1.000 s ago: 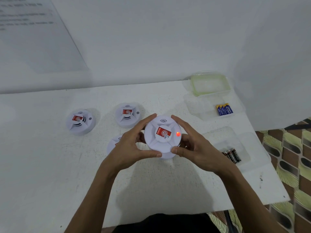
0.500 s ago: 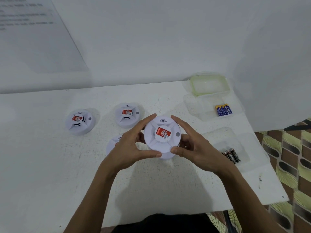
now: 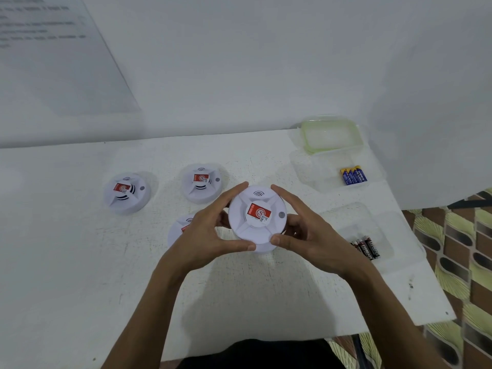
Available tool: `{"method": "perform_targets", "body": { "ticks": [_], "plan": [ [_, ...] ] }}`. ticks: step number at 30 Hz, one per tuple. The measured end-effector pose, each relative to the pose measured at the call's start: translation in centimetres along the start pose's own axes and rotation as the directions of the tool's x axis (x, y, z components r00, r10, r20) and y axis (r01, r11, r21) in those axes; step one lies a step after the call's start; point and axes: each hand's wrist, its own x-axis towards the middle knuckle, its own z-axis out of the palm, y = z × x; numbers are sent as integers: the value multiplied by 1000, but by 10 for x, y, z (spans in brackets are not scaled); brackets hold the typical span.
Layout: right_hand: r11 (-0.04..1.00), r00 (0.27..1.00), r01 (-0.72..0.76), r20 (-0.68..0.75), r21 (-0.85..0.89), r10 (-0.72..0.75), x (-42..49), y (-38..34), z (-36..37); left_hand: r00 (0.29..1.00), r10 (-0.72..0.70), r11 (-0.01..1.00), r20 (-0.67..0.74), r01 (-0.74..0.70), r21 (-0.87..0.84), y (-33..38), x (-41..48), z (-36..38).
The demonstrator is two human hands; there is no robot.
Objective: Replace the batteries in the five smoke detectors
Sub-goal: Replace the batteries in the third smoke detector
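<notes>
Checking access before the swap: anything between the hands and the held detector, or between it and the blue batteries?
Nothing visible. Left hand and right hand already grip the detector; only bare table lies toward the blue batteries.

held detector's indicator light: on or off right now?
Off. The small round indicator on the smoke detector held between the left hand and right hand looks plain grey, with no red glow.

our two forearms come up from the bottom edge of the frame, bare to the wrists, no sleeves. the left hand [image 3: 206, 235] and the right hand [image 3: 311, 237] are bare too, nails short. at bottom centre shows a strip of our dark clothing [image 3: 255, 354].
</notes>
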Motion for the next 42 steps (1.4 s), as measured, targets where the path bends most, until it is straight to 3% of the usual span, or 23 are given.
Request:
{"method": "perform_targets", "body": {
  "ticks": [27,42],
  "plan": [
    [999,1000,-14,-23,-52,13,1,3,0,999,-22,1000,27,21,17,-4,1,0],
    [989,964,-92,-257,-112,61,41,13,-17,999,-21,993,-38,26,116,-19,53,-4]
  ]
}}
